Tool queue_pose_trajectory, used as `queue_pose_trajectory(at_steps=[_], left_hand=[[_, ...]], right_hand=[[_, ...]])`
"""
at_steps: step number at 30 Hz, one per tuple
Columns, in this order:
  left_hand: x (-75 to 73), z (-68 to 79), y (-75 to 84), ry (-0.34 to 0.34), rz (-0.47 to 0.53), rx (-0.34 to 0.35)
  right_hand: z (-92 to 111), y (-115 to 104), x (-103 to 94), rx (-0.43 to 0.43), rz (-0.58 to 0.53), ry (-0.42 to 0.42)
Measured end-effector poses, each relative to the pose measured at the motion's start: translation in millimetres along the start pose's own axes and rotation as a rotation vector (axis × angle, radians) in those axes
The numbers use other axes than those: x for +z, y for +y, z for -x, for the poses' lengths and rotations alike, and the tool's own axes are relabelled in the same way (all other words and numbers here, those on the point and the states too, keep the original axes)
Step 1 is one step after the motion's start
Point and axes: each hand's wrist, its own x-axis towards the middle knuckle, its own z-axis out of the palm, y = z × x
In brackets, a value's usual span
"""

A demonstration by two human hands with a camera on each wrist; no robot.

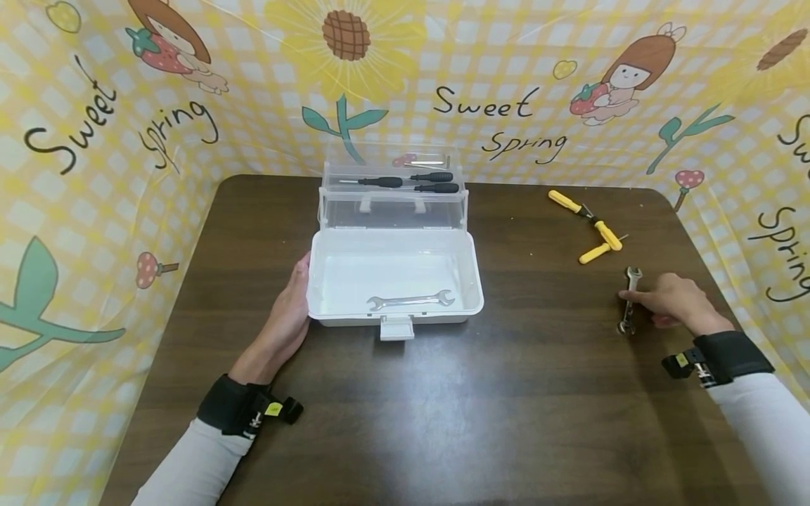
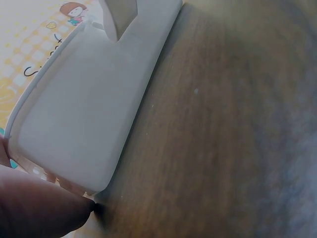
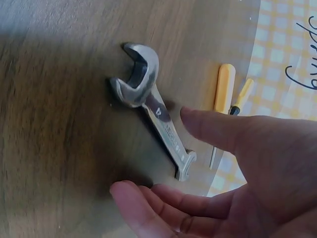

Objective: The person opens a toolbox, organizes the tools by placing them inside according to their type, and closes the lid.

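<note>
A white toolbox (image 1: 396, 322) stands on the table with its clear lid raised. My left hand (image 1: 292, 302) rests along its left side, and in the left wrist view the thumb (image 2: 44, 206) lies at the lower corner of the box. One open-end wrench (image 1: 411, 301) lies inside, near the front wall. On the right, my right hand (image 1: 677, 303) is over a second open-end wrench (image 1: 628, 302) lying on the table. In the right wrist view, thumb and fingers are spread on either side of that wrench (image 3: 166, 131), with a gap to it.
Yellow-handled screwdrivers (image 1: 606, 235) lie on the table behind the right hand. Black-handled screwdrivers (image 1: 436, 188) and a thin metal rod (image 1: 430, 163) rest in the lid's clear compartments. The toolbox's front latch (image 1: 396, 329) hangs forward. A patterned cloth (image 1: 405, 56) surrounds the table.
</note>
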Motion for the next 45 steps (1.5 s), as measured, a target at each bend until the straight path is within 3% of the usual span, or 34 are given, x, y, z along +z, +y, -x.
queue_pose_trajectory(at_steps=[13,21,30,39,45], left_hand=[[0.2,-0.5,0.5,-0.001,0.005,0.007],[0.3,-0.5,0.2,0.005,0.002,0.000],[0.9,-0.7,0.2,0.003,0.005,-0.001],[2.1,-2.6,-0.1,0.010,-0.006,-0.015],[1.0,-1.8,-1.9,0.001,0.020,0.006]], right_hand=[[-6,-6,3.2,-0.005,-0.020,0.067],[-11,-3,8.1,-0.018,-0.025,0.153],[-9,-4,16.1,0.028,0.008,0.242],[-6,2,21.2,-0.060,0.047,0.370],[2,7,20.3,-0.166,0.051,0.406]])
